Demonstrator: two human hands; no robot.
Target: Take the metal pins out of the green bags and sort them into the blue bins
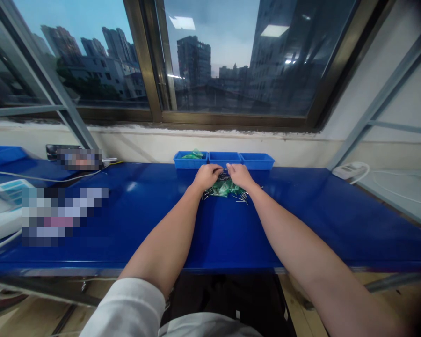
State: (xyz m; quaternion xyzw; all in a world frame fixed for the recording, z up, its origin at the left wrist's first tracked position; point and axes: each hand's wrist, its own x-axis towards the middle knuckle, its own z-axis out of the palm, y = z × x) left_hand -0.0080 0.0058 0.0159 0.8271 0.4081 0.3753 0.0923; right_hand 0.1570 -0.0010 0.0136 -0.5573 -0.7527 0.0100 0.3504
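Both hands are over a loose pile of thin metal pins (242,198) and green plastic bags (224,188) on the blue table (228,234). My left hand (209,176) is closed, its fingertips pinched at the pile's back left. Opposite it, my right hand (239,175) is closed as well, fingertips together near a thin pin-like piece. What each pinch holds is too small to make out. Behind the hands stand three joined blue bins: the left bin (178,162) has green plastic in it, beside the middle bin (225,157) and the right bin (257,161).
On the left are a white device (7,224), a blurred-out item, a phone-like object (52,152) and another blue tray (3,155). A white power strip (349,170) with a cable sits at the right. Metal frame posts and a window rise behind the table.
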